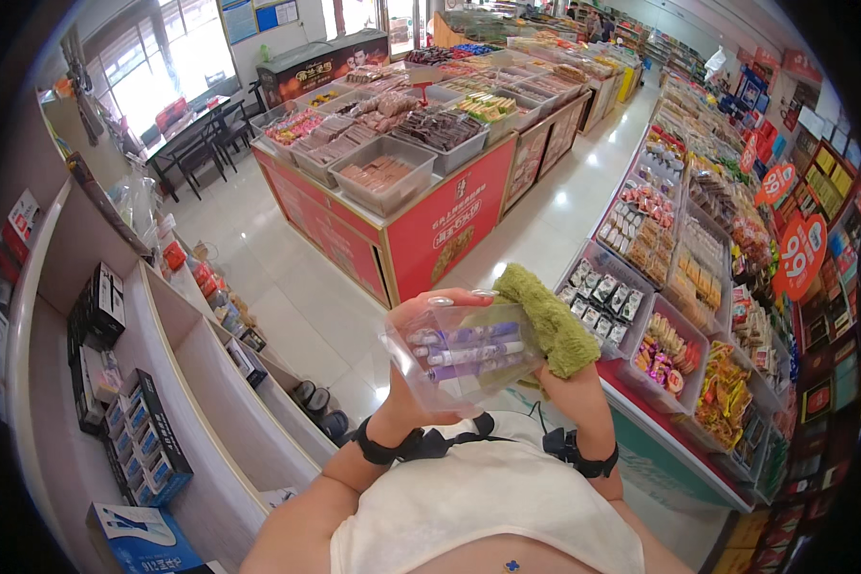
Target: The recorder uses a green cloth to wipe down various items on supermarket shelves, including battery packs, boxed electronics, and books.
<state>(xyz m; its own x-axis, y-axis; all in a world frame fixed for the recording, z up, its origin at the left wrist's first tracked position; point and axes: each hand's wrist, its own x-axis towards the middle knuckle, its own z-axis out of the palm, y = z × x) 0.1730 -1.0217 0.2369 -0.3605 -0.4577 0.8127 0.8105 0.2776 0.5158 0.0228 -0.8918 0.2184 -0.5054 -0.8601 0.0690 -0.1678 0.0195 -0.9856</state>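
Observation:
My left hand (404, 391) grips a clear plastic box (401, 344) in front of my chest, with its fingers over the far edge. Several purple and white pens (473, 353) show through the box wall, lying side by side. A fuzzy green cloth (552, 319) covers most of my right hand (553, 384) and presses against the right end of the box. Some of the cloth shows through the plastic, so it also reaches behind the box. The right fingers are mostly hidden by cloth and box.
White shelving (186, 402) curves along my left, holding boxed goods (147, 445). A red display stand (444, 222) carries bins of packaged snacks ahead. Along my right runs another snack counter (660, 423) with orange price signs (799, 255). Dark shoes (314, 398) rest on the tiled floor (287, 265).

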